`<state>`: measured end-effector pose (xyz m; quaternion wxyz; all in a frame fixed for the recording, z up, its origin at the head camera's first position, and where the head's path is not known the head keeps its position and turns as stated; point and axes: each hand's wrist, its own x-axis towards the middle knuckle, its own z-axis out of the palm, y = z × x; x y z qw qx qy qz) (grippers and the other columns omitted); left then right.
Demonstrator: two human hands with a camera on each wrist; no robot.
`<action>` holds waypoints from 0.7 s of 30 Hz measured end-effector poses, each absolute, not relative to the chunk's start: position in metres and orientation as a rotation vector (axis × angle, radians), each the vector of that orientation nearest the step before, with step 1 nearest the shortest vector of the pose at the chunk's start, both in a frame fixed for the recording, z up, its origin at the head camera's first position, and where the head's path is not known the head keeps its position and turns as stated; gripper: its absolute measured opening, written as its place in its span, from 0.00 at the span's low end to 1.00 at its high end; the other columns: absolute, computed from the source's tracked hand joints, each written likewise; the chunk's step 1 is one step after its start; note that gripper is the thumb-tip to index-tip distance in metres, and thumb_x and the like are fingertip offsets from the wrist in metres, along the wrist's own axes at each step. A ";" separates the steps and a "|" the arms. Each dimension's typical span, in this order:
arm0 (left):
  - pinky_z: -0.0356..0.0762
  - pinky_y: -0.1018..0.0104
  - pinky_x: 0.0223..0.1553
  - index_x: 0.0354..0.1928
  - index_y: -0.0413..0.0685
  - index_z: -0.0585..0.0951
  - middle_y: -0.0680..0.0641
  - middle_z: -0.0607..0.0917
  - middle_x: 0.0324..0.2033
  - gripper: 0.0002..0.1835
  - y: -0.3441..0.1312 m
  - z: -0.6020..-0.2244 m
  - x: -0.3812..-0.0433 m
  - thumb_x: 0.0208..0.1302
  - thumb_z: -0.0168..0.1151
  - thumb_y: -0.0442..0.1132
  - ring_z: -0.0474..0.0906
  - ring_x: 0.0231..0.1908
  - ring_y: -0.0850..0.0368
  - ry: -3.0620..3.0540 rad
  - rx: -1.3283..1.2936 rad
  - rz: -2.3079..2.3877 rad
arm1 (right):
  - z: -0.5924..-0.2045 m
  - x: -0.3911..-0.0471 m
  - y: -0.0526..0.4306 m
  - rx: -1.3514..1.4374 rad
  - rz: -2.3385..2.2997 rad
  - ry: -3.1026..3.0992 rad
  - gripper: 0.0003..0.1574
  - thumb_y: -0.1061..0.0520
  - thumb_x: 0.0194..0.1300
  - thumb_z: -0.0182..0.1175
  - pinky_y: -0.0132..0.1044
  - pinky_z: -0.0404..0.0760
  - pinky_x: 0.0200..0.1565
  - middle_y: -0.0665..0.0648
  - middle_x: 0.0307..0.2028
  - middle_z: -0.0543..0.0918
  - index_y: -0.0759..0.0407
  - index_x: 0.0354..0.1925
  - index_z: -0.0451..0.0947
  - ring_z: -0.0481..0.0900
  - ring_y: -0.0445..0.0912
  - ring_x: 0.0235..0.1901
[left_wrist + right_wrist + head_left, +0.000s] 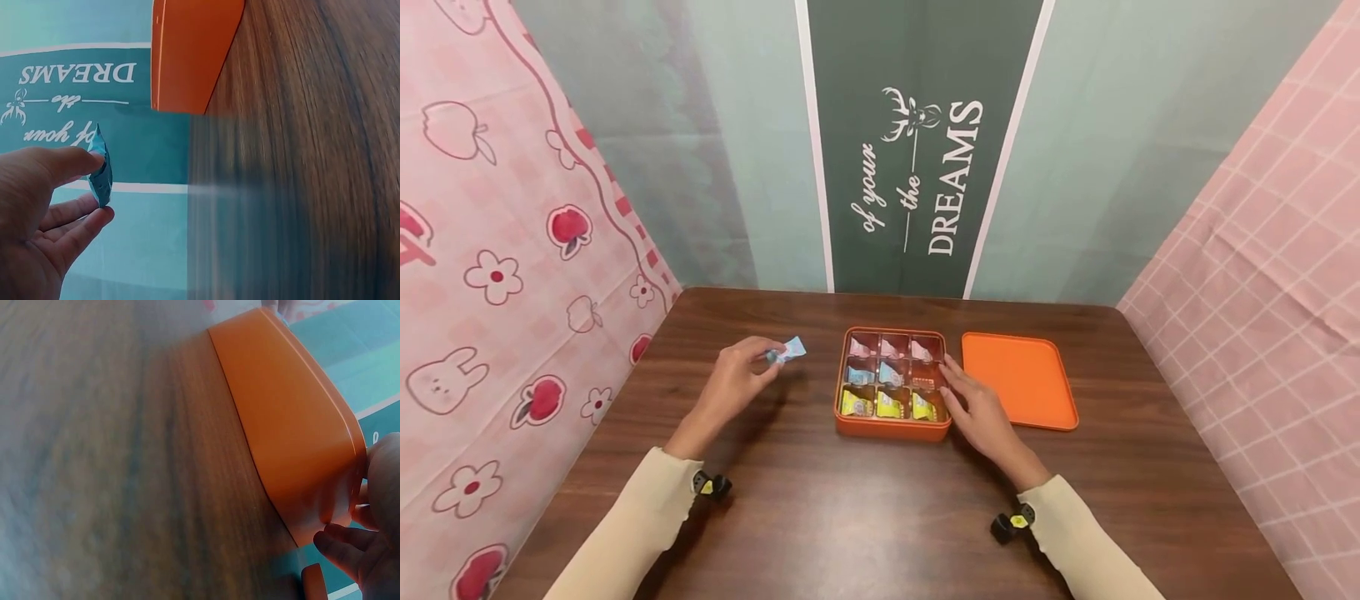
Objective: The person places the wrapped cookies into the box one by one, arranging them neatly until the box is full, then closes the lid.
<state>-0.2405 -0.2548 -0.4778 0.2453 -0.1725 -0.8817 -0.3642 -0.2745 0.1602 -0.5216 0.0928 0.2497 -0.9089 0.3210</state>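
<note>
My left hand (739, 377) pinches a small light-blue wrapped candy (789, 349) between thumb and fingers, above the table left of the box. In the left wrist view, the candy (100, 169) is seen edge-on. An orange box (891, 428) with a divided tray stands at the middle. Pink-wrapped candies (892, 347) fill its back row, and yellow ones (890, 406) its front row. Blue candies (891, 374) lie in the middle row's left and centre compartments; its right compartment holds none. My right hand (981, 410) touches the box's right side with extended fingers.
An orange lid (1021, 379) lies flat on the brown wooden table (850, 508), right of the box. A green cloth (917, 275) hangs behind the table, with pink patterned cloths (1262, 275) on both sides.
</note>
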 end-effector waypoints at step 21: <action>0.85 0.48 0.42 0.44 0.40 0.87 0.42 0.87 0.43 0.12 -0.224 -0.476 -0.250 0.58 0.74 0.27 0.85 0.41 0.49 -2.444 -0.538 -1.017 | -0.523 -0.274 0.160 0.724 0.964 -2.721 0.32 0.48 0.77 0.57 0.58 0.70 0.65 0.51 0.75 0.63 0.56 0.73 0.68 0.68 0.56 0.70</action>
